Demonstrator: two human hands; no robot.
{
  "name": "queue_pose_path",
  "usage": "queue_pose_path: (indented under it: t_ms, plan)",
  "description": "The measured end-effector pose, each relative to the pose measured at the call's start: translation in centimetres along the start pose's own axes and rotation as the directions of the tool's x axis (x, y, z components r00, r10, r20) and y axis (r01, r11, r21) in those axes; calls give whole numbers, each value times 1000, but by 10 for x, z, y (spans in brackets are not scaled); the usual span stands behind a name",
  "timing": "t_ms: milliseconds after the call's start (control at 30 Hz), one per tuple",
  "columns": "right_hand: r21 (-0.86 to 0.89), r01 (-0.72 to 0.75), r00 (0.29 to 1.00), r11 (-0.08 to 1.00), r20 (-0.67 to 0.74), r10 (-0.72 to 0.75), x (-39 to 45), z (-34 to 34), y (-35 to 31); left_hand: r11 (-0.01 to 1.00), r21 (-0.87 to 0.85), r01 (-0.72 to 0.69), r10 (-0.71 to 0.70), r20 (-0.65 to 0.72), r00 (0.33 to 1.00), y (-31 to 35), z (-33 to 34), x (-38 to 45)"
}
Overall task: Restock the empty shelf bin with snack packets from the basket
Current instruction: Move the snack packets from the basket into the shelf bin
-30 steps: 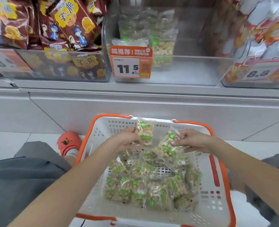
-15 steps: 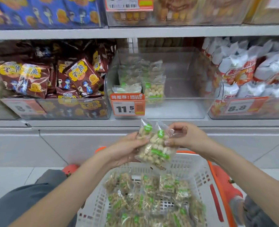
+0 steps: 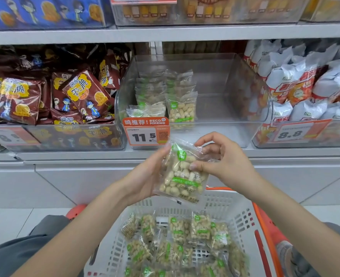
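Both hands (image 3: 145, 176) gripping peanut packet (image 3: 182, 172), raised above basket (image 3: 243, 220)

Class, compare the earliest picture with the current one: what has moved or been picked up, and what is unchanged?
Both hands, left hand and right hand, lifted peanut packets out of the basket and brought them together, up toward the clear bin. The basket's remaining packets and the bin's few packets stayed put.

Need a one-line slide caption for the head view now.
Both hands, left and right, hold peanut packets between basket and clear bin.
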State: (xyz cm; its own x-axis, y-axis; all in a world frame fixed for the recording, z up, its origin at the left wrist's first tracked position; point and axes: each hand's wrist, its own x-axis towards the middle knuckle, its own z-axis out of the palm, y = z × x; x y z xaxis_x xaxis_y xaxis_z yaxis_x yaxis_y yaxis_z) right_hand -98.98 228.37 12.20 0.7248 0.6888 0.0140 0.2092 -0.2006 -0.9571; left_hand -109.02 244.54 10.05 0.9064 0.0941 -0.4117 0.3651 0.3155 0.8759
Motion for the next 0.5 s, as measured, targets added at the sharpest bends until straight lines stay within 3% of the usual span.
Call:
queue_pose_path:
  t_ms: [167, 300, 400, 500]
  plan:
    - [49, 118, 992, 992, -46, -115, -18, 7, -3, 978, 166, -130, 127, 26, 992, -18, 8, -13]
    - [-124, 209, 967, 970, -120, -224, -23, 14, -2, 966, 143, -215, 223, -43, 974, -24, 12, -20]
    - [-49, 32, 989, 998, -143, -39, -19, 12, -6, 956, 151, -253, 266, -72, 961, -21, 14, -18]
    - [301, -159, 984, 940, 126, 126, -20, 17, -7, 930, 227, -290, 312, -68, 948, -20, 15, -18]
